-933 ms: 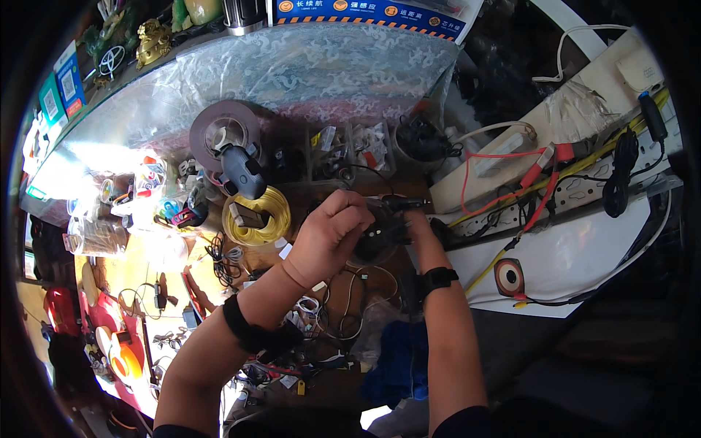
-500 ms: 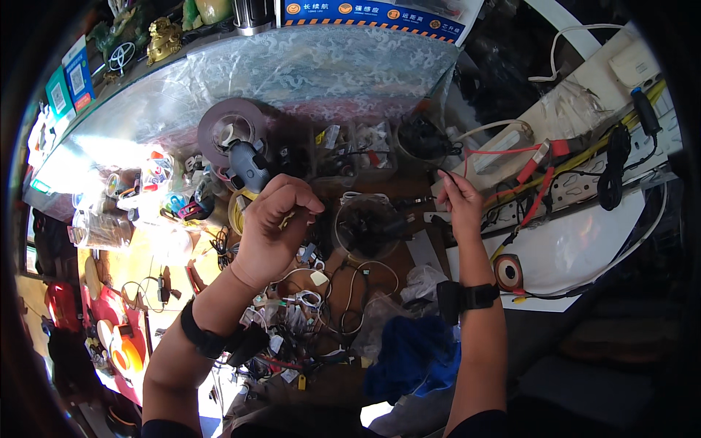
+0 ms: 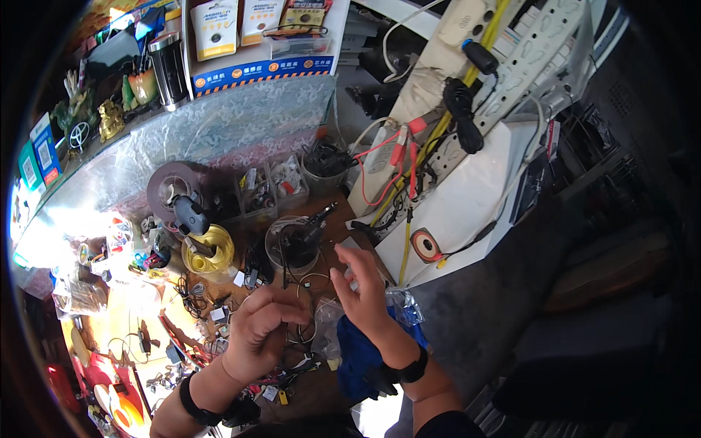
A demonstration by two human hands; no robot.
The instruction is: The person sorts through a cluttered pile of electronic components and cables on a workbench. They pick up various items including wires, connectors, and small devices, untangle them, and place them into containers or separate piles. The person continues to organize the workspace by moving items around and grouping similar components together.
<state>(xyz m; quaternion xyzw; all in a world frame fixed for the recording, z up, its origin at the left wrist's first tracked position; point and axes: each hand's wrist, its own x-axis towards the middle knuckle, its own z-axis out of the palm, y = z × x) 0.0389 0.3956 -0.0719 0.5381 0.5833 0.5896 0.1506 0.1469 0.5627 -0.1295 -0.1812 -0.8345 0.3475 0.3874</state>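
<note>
Tub (image 3: 271, 252) sits on the tabletop (image 3: 338, 228), round and see-through, full of black plugs (image 3: 298, 244). Right hand (image 3: 361, 288) on its near right side, grip spread, thumb well off the forefinger, nothing seen in it. Left hand (image 3: 264, 326) on its near left side, over loose cables (image 3: 299, 332); grip curled, cannot tell whether it pinches anything. Handling, by judgement: tub probably light, thin-walled, smooth enough to skid; best held at opposite sides of the rim. Plugs look hard and small, their leads limp and apt to snag; take them by the bodies. Surface: brown wood bare just right of tub, cables strewn nearer the wearer. Yellow coil (image 3: 208, 252) left of tub; tape roll (image 3: 162, 182) farther left and beyond; parts boxes (image 3: 255, 191) directly beyond. Plastic bag (image 3: 326, 326) and blue cloth (image 3: 356, 358) on its near side. White panel (image 3: 475, 212) to its right carries a round speaker (image 3: 426, 246); red leads (image 3: 398, 153) run beyond that, by the power strips (image 3: 537, 69). Room: hard sun glare far left of tub, deep shade far right.
</note>
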